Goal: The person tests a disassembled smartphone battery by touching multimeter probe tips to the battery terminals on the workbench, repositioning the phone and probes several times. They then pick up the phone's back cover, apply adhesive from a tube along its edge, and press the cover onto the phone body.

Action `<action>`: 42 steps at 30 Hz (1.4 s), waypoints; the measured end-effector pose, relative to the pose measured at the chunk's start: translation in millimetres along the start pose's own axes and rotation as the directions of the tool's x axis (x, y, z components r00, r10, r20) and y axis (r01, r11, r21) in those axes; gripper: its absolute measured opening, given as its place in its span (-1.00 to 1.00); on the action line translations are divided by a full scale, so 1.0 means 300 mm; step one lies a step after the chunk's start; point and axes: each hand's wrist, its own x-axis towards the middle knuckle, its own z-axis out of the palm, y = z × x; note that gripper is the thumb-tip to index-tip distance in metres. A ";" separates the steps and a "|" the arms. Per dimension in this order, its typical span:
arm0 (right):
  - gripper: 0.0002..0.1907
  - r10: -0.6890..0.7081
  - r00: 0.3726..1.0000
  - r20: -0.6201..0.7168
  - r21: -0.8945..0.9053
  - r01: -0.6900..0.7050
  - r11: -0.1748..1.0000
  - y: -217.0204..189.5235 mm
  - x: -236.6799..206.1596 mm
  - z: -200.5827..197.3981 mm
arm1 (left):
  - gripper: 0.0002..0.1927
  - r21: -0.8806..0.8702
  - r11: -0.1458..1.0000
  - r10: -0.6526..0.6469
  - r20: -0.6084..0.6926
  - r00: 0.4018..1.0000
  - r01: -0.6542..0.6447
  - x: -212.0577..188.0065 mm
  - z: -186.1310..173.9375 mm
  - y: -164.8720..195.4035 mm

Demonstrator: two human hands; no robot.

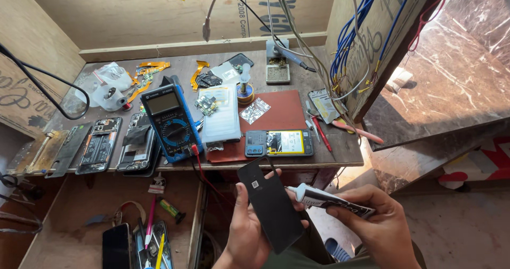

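Note:
My left hand holds a black phone back cover tilted, below the front edge of the workbench. My right hand grips a small glue tube with a white nozzle; the nozzle tip touches the cover's right edge. On the bench just above lies an opened phone showing a yellow-labelled battery, resting on a dark red mat.
A blue multimeter with red and black leads stands left of the mat. Several opened phones lie at the left. A soldering iron stand, solder spool, flex cables and red-handled tools are about. An open drawer below holds tools.

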 end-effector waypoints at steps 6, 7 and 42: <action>-0.80 -0.107 0.991 0.076 0.084 0.101 0.991 -0.038 -0.022 0.044 | -0.16 -0.094 0.982 -0.173 -0.113 0.978 0.163 0.003 0.012 -0.005; -0.80 -0.153 0.983 0.100 0.101 0.143 0.985 -0.043 -0.024 0.052 | -0.17 -0.108 0.980 -0.176 -0.093 0.980 0.165 0.006 0.011 -0.005; -0.71 -0.422 0.879 0.223 -0.112 0.453 0.884 -0.101 0.002 0.114 | 0.21 0.018 0.947 -0.322 0.064 0.945 0.321 -0.002 -0.042 -0.015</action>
